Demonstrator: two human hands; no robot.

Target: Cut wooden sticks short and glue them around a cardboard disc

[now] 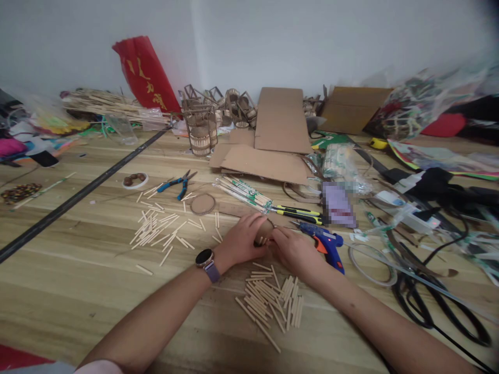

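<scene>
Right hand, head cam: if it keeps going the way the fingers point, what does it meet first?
The right hand points left, so it would likely first meet the small stick piece between both hands, then the left hand. They look nearly touching, though depth is unclear.

head-worn view, angled down, near floor [97, 291]

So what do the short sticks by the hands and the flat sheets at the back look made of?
The short sticks look like pale, unfinished wood or bamboo: matte, straw-coloured, cut to similar lengths. The flat sheets look like plain brown cardboard, matte, with a visible fold. The left hand and right hand meet over a small piece.
</scene>
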